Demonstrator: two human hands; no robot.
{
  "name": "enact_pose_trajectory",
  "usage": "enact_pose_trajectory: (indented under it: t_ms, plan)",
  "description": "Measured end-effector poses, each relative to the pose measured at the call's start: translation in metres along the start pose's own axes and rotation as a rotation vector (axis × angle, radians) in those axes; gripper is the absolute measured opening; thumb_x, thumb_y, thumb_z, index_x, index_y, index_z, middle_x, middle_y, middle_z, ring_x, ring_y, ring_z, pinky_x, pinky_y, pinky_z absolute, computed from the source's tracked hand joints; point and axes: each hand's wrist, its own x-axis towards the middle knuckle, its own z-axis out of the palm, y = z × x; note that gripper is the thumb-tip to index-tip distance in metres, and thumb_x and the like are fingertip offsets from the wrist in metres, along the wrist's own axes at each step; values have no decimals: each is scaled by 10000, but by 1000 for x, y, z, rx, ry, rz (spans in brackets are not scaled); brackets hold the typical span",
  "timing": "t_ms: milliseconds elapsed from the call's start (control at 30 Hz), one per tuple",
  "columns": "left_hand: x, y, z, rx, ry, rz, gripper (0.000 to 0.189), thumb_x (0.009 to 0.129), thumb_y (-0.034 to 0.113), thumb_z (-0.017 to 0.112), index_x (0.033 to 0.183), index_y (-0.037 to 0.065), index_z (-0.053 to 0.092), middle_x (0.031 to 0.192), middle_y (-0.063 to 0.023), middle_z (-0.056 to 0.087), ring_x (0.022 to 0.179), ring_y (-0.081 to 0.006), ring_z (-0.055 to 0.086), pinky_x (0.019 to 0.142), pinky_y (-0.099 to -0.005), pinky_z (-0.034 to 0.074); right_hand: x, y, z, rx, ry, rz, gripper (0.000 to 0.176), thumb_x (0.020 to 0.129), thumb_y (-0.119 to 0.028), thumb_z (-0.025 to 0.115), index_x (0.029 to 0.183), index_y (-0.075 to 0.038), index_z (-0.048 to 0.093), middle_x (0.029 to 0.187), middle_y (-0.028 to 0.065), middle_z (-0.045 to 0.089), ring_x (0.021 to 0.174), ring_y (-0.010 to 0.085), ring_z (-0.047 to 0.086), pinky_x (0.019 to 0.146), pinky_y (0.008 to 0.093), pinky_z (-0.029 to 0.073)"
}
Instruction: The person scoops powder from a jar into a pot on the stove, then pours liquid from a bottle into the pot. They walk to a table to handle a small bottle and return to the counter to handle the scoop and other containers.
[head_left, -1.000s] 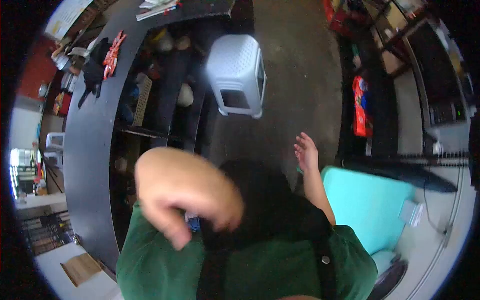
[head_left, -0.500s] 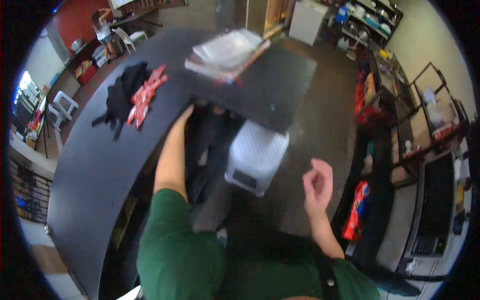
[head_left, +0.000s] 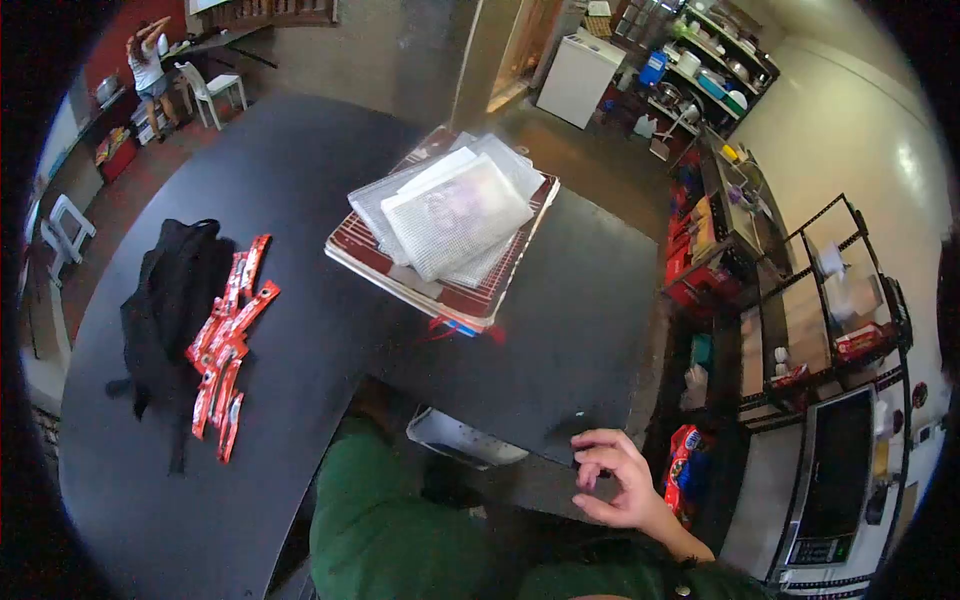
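My right hand [head_left: 618,482] is at the near edge of the dark table [head_left: 330,330], its fingers curled and apart, with nothing visible between them. The green sleeve of my left arm reaches down at the table's inner edge; the left hand itself is hidden below the tabletop. Just beyond that arm, a grey-white stool [head_left: 462,440] stands partly under the table. On the tabletop lie a black bag [head_left: 170,300], a string of red packets [head_left: 228,350] and brown-and-white books [head_left: 370,262] topped with translucent mesh pouches [head_left: 455,213].
At the right stand a black rack [head_left: 800,300] and a microwave [head_left: 835,480]. A white appliance [head_left: 582,78] and kitchen shelves [head_left: 725,65] are at the back. Another person [head_left: 150,75] stands at the far left near a white chair [head_left: 212,92].
The view has shifted, and the tabletop things appear lower and nearer. My left hand has gone out of sight below the tabletop. The stool now shows mostly under the table, and my right hand appears lower.
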Motion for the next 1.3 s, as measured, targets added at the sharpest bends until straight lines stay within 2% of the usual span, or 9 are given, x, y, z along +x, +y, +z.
enact_pose_trajectory:
  t_ms: [133, 400, 633, 733, 833, 1033, 1133, 1233, 1300]
  plan:
    - [13, 2, 15, -51, 23, -29, 336, 893, 266, 707, 1142, 50, 642, 1076, -105, 675, 1003, -262, 639, 839, -408, 522, 2, 13, -1, 139, 29, 96, 546, 763, -71, 806, 1264, -32, 591, 1274, 174, 550, 749, 125, 623, 658, 253, 531]
    - [16, -5, 23, -256, 106, -39, 340, 894, 261, 707, 1156, 55, 638, 1088, -103, 672, 1010, -264, 638, 836, -414, 523, 9, 23, -7, 342, 30, 201, 491, 796, 9, 756, 1258, -8, 592, 1249, 178, 567, 748, 104, 621, 603, 221, 533]
    - [-1, -23, 10, -614, 218, -25, 344, 895, 257, 706, 1168, 60, 634, 1099, -101, 670, 1016, -266, 637, 834, -420, 525, 11, 23, -6, 364, 30, 215, 465, 795, 32, 725, 1242, -2, 601, 1206, 174, 590, 743, 110, 618, 604, 222, 523]
    - [-18, -36, -5, -810, 257, -30, 346, 896, 255, 706, 1173, 61, 632, 1104, -100, 668, 1019, -266, 636, 833, -423, 526, 14, 23, -4, 277, 25, 204, 425, 783, 33, 719, 1198, 14, 627, 1153, 160, 622, 710, 99, 610, 584, 212, 500]
    - [-43, -54, -26, -1008, 275, -46, 348, 896, 253, 706, 1178, 63, 630, 1108, -99, 667, 1022, -267, 636, 832, -425, 526, 8, 23, -3, 290, 46, 222, 394, 785, 28, 712, 1172, 15, 643, 1154, 164, 625, 691, 99, 609, 576, 207, 487]
    - [-113, -99, -82, -1383, 312, -115, 353, 898, 250, 706, 1189, 67, 627, 1118, -97, 665, 1027, -268, 635, 829, -431, 528, 8, 16, -1, 252, 71, 165, 288, 789, -17, 700, 1073, 24, 669, 1038, 141, 668, 670, 114, 608, 589, 229, 489]
    - [-166, -125, -119, -1568, 358, -153, 355, 898, 248, 706, 1194, 69, 625, 1122, -96, 664, 1030, -269, 635, 828, -433, 528, 0, 25, -1, 211, 71, 188, 263, 783, -16, 705, 1044, 9, 676, 1010, 113, 674, 680, 103, 604, 602, 212, 484]
    - [-231, -145, -146, -1770, 408, -199, 358, 899, 246, 706, 1199, 71, 623, 1127, -95, 663, 1033, -270, 634, 827, -436, 529, 1, 22, 2, 326, 98, 215, 233, 791, 8, 686, 1024, 1, 672, 994, 110, 689, 695, 91, 603, 595, 209, 485]
    - [-279, -153, -157, -1879, 437, -226, 359, 899, 245, 706, 1203, 72, 622, 1130, -94, 662, 1035, -270, 634, 827, -437, 529, -1, 33, -2, 305, 42, 187, 252, 797, 20, 683, 1049, 2, 673, 959, 108, 698, 693, 92, 617, 602, 210, 491]
